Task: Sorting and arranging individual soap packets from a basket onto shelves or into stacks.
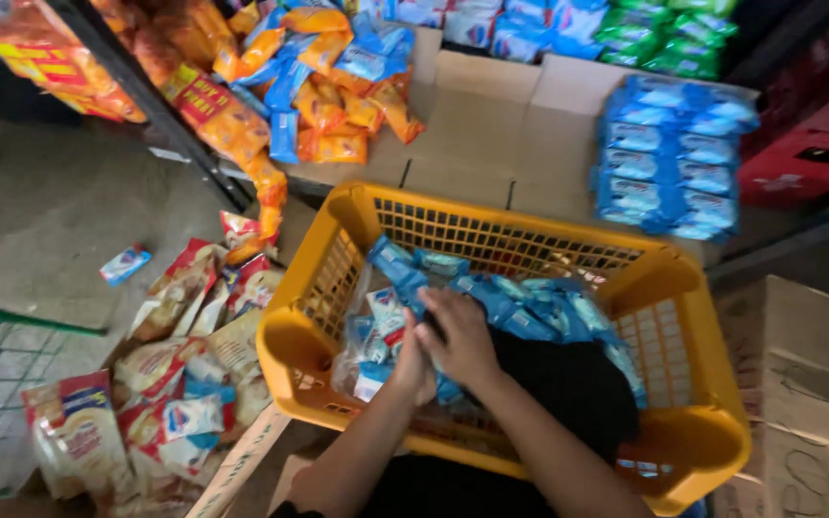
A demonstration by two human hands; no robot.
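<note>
On a shop floor strewn with snack bags, both hands, left hand and right hand, press with loosely curled grip, neither visibly clasped, onto light, crinkly, slippery blue plastic snack packets, probably best pinched at their sealed edges, inside the yellow slatted plastic basket at frame centre.

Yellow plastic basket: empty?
No. The yellow plastic basket holds blue snack packets, and both hands reach into them.

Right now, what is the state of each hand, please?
Left hand: in the yellow basket, mostly hidden; grip cannot be told.
Right hand: fingers spread, pressing on blue packets; open.
</note>
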